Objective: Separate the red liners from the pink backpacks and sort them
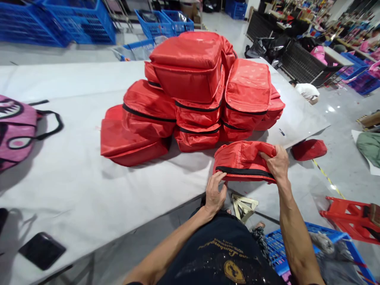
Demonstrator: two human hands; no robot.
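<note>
A red fabric bag with a black zipper along its near side is held at the table's front edge. My right hand grips its right end, fingers closed over the top. At the lower left corner, my left hand has its fingers bent against the zipper edge; the fingertips touch the bag, and part of the grip is hidden. Just beyond, a pile of similar red bags is stacked on the white table, several showing black zippers.
A pink backpack lies at the left, with a dark flat object nearer. A small pen-like item is by the right edge. Past it is another red bag. Blue crates stand behind; another blue crate is at lower right.
</note>
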